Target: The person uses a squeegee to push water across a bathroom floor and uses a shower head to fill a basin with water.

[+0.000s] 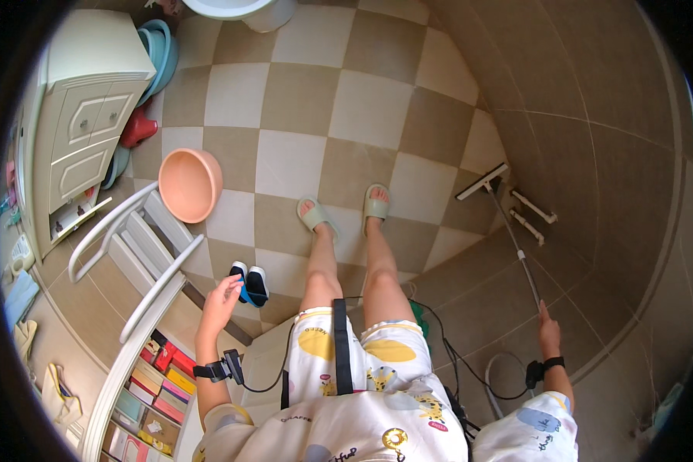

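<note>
A floor squeegee [526,271] with a thin grey pole is in my right hand [548,333], whose fingers are wrapped round the pole's near end. Its wide white-edged head [481,182] rests by the foot of the right wall, near two white pipe stubs [533,206]. My left hand [222,302] hangs in the air on the left, loosely bent, with fingers partly apart and nothing visible in it. Just beyond its fingertips, in the picture, is a pair of dark shoes [258,286] with white edges and a bit of blue, standing on the floor.
An orange bucket [206,187] stands on the checkered floor [296,158] beside a grey-white step stool [142,242]. At far left are a white cabinet [92,127], blue basins [160,58] and a red plastic item [137,128]. Shelves of boxes [162,385] stand lower left; cables hang near my legs.
</note>
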A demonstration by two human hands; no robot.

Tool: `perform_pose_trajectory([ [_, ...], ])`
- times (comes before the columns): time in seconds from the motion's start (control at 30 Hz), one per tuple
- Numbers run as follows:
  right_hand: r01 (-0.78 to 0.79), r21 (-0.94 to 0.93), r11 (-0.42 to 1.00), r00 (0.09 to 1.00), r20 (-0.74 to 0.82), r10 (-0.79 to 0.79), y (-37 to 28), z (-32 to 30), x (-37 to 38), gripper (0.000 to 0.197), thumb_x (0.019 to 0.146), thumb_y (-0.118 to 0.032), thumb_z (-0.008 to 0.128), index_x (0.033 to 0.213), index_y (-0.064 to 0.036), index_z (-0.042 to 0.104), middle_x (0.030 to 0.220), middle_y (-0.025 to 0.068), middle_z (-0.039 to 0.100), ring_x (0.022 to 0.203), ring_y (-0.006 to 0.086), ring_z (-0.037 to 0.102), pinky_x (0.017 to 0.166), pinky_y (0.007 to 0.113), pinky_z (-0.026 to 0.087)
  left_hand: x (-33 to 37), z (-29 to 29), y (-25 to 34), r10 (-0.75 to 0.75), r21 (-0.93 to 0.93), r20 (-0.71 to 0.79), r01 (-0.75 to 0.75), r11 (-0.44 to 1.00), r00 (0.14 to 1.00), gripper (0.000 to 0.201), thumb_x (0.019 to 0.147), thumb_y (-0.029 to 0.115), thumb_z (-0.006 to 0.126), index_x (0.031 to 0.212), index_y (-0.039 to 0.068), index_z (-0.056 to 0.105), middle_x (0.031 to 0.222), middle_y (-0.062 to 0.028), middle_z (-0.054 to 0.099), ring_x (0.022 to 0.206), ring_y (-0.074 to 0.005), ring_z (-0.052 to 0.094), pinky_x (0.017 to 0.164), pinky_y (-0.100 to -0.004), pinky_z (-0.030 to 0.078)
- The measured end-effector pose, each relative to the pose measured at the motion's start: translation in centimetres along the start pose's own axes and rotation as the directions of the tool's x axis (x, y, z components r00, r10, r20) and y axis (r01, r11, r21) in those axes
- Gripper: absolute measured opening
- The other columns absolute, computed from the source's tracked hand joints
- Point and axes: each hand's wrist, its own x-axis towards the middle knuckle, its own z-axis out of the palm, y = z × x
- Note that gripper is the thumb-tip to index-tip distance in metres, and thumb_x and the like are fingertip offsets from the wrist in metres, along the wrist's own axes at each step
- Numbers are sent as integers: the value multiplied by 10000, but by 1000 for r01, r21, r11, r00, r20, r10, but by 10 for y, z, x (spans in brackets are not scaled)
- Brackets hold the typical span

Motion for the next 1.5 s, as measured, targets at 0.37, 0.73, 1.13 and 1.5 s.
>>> perform_pose_trajectory([
  [0.37,-52,-1,999,990,134,51,-31,13,-65,493,918,-179,356,1376,-337,265,763,241,595,710,408,589,636,487,477,-9,-3,-35,-16,-92,8,17,996,1000,305,894,150,502,1156,-4,524,1052,-131,627,971,-175,591,831,-284,447],
  [0.73,-65,9,998,986,156,62,-81,15,-61,462,911,-202,398,1355,-307,330,828,232,611,747,393,590,655,485,480,-7,-1,-42,-21,-120,30,24,992,999,309,900,163,505,1163,3,521,1062,-126,621,967,-174,588,846,-288,446],
  [1.13,-26,82,996,998,-48,30,-106,-34,-98,437,916,-184,438,1345,-243,378,586,201,548,503,359,530,472,453,393,-15,-17,-80,-3,-209,-10,1,978,1000,306,911,155,489,1174,1,507,1072,-123,617,996,-168,578,854,-290,441],
  [1.5,681,195,706,727,-299,-619,-411,-114,92,463,919,-178,406,1371,-245,333,582,201,514,517,335,498,509,408,413,-44,-4,-145,-59,-328,-135,12,945,989,274,884,152,523,1124,20,537,995,-136,643,917,-206,620,800,-304,478],
])
